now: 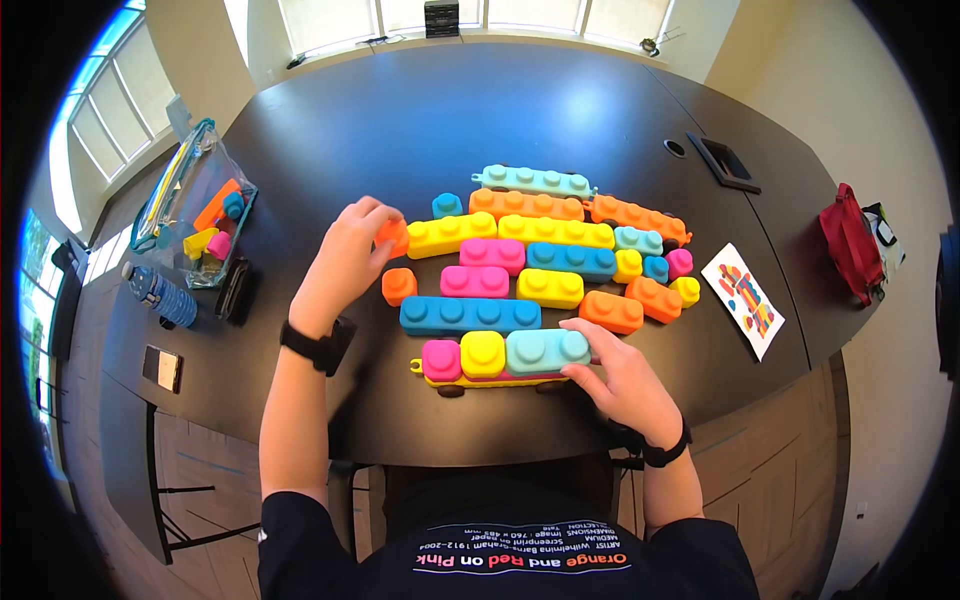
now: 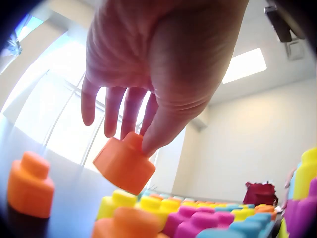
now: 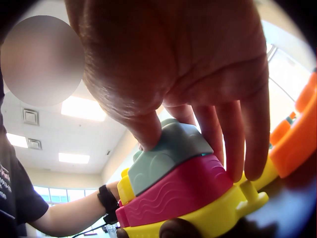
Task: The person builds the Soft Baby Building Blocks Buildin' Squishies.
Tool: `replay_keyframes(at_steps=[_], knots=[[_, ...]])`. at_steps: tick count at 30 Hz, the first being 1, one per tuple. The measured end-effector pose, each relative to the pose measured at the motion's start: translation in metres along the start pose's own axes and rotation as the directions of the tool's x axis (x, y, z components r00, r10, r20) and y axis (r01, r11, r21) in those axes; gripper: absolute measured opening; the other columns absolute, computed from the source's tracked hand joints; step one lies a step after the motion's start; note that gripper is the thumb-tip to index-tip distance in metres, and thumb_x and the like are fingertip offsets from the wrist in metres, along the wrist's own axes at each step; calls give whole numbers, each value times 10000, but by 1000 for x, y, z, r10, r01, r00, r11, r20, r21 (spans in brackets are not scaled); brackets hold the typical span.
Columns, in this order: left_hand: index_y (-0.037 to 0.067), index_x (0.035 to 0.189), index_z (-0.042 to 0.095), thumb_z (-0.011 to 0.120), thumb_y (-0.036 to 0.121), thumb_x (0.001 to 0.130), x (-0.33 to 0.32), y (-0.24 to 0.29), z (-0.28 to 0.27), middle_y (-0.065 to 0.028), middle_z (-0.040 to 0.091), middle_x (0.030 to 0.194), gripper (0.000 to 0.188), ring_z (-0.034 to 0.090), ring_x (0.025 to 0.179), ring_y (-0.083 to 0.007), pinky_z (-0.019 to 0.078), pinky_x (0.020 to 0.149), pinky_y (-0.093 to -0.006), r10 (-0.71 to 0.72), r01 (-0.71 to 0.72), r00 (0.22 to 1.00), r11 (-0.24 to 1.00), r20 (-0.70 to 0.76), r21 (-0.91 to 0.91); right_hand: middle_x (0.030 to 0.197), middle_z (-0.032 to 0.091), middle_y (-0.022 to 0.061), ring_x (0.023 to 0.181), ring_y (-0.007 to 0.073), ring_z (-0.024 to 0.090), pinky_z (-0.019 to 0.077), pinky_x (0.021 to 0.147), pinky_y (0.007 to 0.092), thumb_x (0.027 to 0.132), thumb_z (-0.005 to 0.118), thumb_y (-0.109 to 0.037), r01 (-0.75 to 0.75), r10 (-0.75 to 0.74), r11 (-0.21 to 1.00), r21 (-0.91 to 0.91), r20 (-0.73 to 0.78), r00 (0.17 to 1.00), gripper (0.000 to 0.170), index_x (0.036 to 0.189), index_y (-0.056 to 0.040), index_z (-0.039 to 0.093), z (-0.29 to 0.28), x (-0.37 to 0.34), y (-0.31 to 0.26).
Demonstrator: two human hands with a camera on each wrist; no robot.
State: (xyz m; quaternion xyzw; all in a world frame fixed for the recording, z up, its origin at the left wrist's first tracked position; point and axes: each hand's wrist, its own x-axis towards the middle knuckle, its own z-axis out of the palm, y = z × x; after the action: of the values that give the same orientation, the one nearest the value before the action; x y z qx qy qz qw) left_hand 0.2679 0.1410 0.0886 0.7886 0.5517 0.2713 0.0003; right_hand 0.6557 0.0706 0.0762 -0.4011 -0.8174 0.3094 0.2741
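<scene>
My left hand (image 1: 350, 255) pinches a small orange one-stud block (image 2: 125, 163) between thumb and fingertips. It hangs tilted in the left wrist view, at the left end of a yellow block (image 1: 450, 236). Another orange one-stud block (image 1: 399, 287) stands just nearer to me. With my right hand (image 1: 628, 385) I grip the light blue two-stud block (image 3: 171, 153) at the right end of a stack. Under it lie a pink layer (image 3: 173, 191) and a yellow wheeled base (image 3: 213, 218). A yellow block (image 1: 483, 353) and a pink block (image 1: 441, 360) sit along the same top.
Rows of coloured blocks, including a long blue one (image 1: 470, 315), fill the table's middle. Behind them stand a light blue wheeled piece (image 1: 533, 181) and orange pieces (image 1: 640, 217). A picture card (image 1: 745, 300) lies right; a clear bag (image 1: 190, 200), bottle (image 1: 160, 293) and phone (image 1: 162, 369) lie left.
</scene>
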Motion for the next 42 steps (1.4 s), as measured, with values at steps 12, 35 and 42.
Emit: replay_keyframes(at_steps=[12, 35, 42], knots=[[43, 1258, 705, 768, 18, 902, -30, 145, -4, -123, 635, 1210, 362, 653, 1086, -289, 546, 933, -366, 246, -217, 969, 791, -27, -572, 1291, 676, 177, 1141, 405, 675, 564, 933, 440, 991, 737, -232, 9, -9, 1000, -9, 1, 1000, 488, 1411, -56, 560, 2, 1, -2], [9, 1337, 592, 724, -22, 852, -45, 13, 16, -205, 646, 1252, 504, 629, 1179, -407, 507, 1029, -423, -48, 65, 992, 987, 119, -146, 1305, 676, 173, 1142, 403, 674, 567, 935, 439, 989, 742, -238, -3, 3, 1000, -4, 16, 1000, 492, 1408, -56, 561, 3, 1, -2], [8, 1267, 590, 739, -19, 834, -41, 16, 13, -185, 633, 1231, 458, 627, 1163, -407, 514, 1010, -441, -116, 132, 981, 986, 156, -101, 1329, 667, 181, 1187, 397, 662, 562, 948, 434, 981, 752, -227, -6, 6, 1000, 5, 19, 1000, 522, 1430, -50, 556, 1, 1, 0]])
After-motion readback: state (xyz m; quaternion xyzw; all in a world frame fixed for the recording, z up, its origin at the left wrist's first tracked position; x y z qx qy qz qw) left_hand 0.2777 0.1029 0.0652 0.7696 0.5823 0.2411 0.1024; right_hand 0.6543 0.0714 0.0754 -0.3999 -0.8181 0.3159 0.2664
